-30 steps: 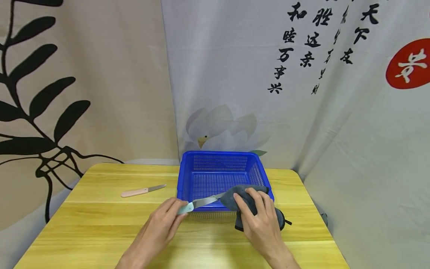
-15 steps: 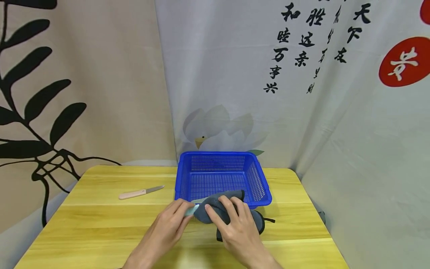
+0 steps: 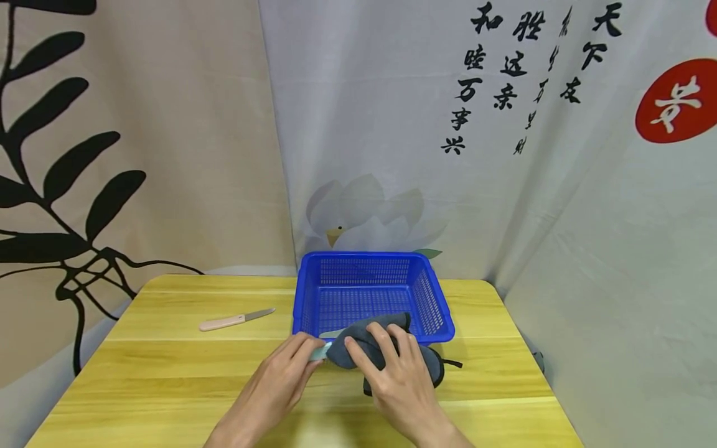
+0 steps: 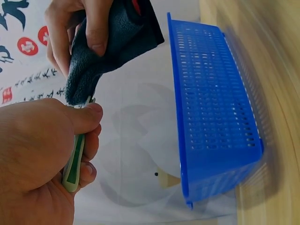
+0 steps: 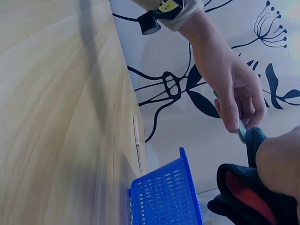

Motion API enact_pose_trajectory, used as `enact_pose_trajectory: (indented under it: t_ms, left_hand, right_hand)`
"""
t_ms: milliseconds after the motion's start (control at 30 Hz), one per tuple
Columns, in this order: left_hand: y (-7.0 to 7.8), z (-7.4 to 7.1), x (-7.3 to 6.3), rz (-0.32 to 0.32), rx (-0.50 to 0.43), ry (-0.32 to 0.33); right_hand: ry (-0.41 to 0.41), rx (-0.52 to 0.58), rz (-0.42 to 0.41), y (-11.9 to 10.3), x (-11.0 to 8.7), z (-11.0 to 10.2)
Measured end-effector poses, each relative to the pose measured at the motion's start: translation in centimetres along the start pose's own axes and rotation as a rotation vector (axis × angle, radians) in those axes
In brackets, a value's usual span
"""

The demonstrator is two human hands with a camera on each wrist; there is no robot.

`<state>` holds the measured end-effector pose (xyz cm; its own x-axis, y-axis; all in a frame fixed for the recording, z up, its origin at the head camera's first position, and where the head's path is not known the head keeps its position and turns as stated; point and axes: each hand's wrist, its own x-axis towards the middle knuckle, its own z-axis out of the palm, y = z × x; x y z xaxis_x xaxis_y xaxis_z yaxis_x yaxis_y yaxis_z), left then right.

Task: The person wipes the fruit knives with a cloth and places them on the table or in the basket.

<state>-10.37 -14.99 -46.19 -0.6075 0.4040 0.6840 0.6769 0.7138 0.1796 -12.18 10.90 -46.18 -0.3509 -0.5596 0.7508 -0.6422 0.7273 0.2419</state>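
Note:
My left hand [image 3: 278, 376] grips the pale green handle [image 4: 74, 164] of a knife, held up in front of the basket. Most of the knife's blade is wrapped in a dark grey-blue cloth [image 3: 364, 342] with black edging; a short piece shows beside the fold. My right hand [image 3: 399, 379] pinches that cloth around the blade, its edge close to the handle. In the left wrist view, the right hand's thumb presses on the cloth [image 4: 117, 42] right above my left thumb. A red inner side of the cloth [image 5: 248, 197] shows in the right wrist view.
A blue plastic basket [image 3: 364, 298] stands at the back middle of the wooden table [image 3: 168, 373], just beyond the hands. Left of it lies a second knife [image 3: 238, 319] with a pale pink handle, blade pointing right. A printed curtain [image 3: 364, 124] hangs behind the table.
The cloth in my right hand has slid left along the blade to the handle, covering most of the blade. During the last half second the hands have barely moved.

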Motion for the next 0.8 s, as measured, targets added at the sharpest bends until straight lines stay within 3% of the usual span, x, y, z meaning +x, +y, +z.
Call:
enact_pose_trajectory:
  t_ms: [333,567,800]
  left_hand:
    - [-0.1,-0.2,0.1,0.026,0.000,0.043]
    - [-0.2,-0.9,-0.3,-0.030,-0.019,0.016]
    - [-0.7,-1.3,-0.4,-0.053,-0.076,0.037]
  right_hand:
    - [0.009,-0.010,0.025,1.4,-0.7,0.0]
    - [-0.018,-0.013,0.064,3.0,-1.5,-0.1]
    - [0.012,0.009,0.125,4.1,-0.9,-0.4]
